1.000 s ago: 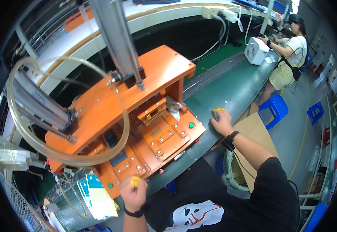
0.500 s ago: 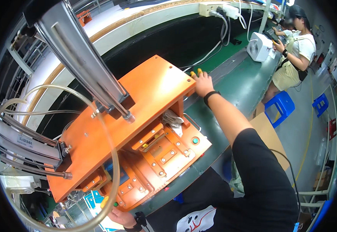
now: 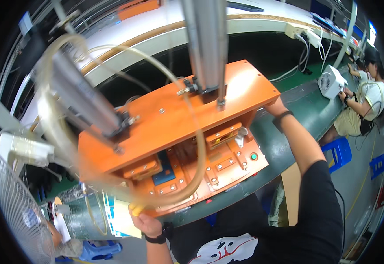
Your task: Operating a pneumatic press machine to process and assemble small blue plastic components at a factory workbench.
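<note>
Left hand (image 3: 144,221) low at the near edge of the orange press machine (image 3: 174,132), fingers curled around a small yellow piece (image 3: 135,210) held at the front lip of the machine's base plate (image 3: 209,176). Black band on that wrist.

Right hand (image 3: 275,107) reaches up past the far right corner of the machine's top plate; the plate edge hides most of the fingers, so cannot tell whether it is clenched or loose, nor whether it holds anything. Black wristband (image 3: 282,119) on the forearm just below.

The machine stands on the green table (image 3: 297,110), directly ahead of the person. Two grey cylinders (image 3: 205,44) rise from the top plate, blurred. A clear hose (image 3: 196,145) loops down across the front. Green button (image 3: 254,156) on the base plate's right side, near the right forearm.

Outward: white fan grille (image 3: 11,207) at lower left. Along the table to the right, another person (image 3: 368,97) sits on a blue stool (image 3: 339,154), hands on a small white box-shaped device (image 3: 330,82). White power strip (image 3: 304,34) with cables behind.
</note>
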`<state>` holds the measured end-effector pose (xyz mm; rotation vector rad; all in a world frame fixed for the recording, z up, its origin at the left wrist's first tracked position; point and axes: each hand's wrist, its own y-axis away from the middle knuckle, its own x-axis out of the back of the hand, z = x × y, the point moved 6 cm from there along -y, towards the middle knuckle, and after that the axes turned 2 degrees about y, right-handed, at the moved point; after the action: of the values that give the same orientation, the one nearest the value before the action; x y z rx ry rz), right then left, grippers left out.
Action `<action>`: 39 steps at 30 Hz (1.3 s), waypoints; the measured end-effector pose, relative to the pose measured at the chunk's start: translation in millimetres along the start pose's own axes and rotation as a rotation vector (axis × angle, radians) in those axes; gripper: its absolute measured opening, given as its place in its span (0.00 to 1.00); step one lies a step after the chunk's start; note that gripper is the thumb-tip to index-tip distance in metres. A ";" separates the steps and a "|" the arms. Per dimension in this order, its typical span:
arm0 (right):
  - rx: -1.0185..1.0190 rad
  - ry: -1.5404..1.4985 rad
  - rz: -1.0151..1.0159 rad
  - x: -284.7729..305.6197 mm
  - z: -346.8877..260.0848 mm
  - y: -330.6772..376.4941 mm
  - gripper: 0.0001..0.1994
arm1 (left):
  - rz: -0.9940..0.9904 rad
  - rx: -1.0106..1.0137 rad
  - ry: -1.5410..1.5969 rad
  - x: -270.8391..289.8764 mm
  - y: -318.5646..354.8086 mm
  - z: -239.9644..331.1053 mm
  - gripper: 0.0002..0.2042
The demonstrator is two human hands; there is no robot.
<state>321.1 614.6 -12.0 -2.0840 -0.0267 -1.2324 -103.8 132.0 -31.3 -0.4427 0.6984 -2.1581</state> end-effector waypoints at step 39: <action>0.765 -0.330 -0.257 55.6 -469.3 147.3 0.18 | 0.018 0.208 -0.426 184.4 27.7 26.6 0.08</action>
<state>46.6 215.2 88.6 -1.5913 -0.8087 -0.8096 -186.5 -36.3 -13.3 -0.7488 0.2372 -2.0000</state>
